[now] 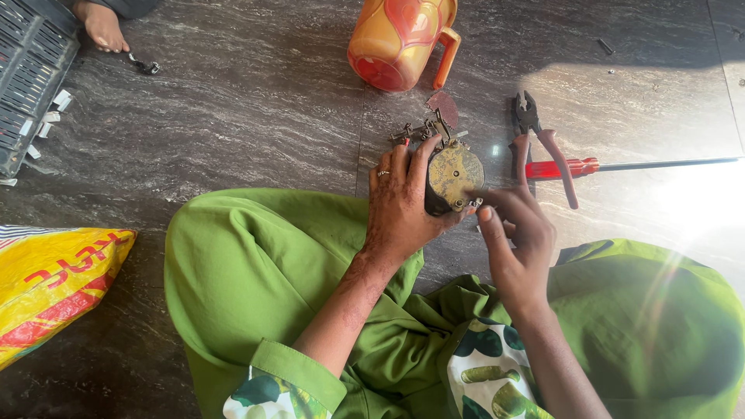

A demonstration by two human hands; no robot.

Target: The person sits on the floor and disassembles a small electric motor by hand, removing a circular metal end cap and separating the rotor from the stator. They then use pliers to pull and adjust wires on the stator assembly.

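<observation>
- Dark, veined stone floor (256,101) fills the head view; the person sits on it cross-legged in green trousers, working just in front of the knees.
- Left hand (400,206) is closed around a small round brass-coloured metal part (454,177), fingers wrapped over its far edge, thumb beneath. It sits upright against those fingertips, flat face turned toward the right hand.
- Right hand (516,233) has its fingertips pinched together at the part's lower right rim, touching it; whether they hold a small screw there is too small to tell.
- Judging by its look, the part is stiff, dense and fairly heavy for its size, somewhat grimy, so likely not slippery. The rim seems the safest hold, as the left hand has it, keeping the face free.
- Just beyond the left fingertips lies a cluster of small metal pieces (419,130); farther off stands an orange jug (400,39).
- Beside the right fingers, red-handled pliers (543,147) and a red-handled screwdriver (613,165) lie on the floor, untouched.
</observation>
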